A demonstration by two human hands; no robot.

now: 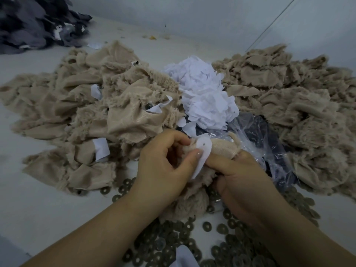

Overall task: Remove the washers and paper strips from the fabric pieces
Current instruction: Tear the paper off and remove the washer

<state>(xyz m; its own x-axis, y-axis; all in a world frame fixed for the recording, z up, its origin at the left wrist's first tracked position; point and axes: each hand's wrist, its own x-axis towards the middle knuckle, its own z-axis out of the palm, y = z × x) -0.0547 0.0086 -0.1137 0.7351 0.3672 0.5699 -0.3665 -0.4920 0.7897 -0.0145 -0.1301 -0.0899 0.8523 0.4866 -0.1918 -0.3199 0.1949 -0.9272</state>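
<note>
I hold one beige furry fabric piece (221,149) in the middle of the view, above the table. A white paper strip (203,151) with a small hole lies across it. My left hand (163,164) pinches the strip's lower part between thumb and forefinger. My right hand (237,176) grips the fabric from below, its forefinger stretched along the cloth under the strip. No washer shows on this piece. Several dark round washers (192,234) lie scattered on the table under my forearms.
A heap of beige fabric pieces with paper strips (92,116) lies at the left, another beige heap (298,105) at the right. White paper strips (204,97) are piled between them. A clear plastic bag (265,143) lies beyond my right hand. Dark grey fabric (34,26) sits far left.
</note>
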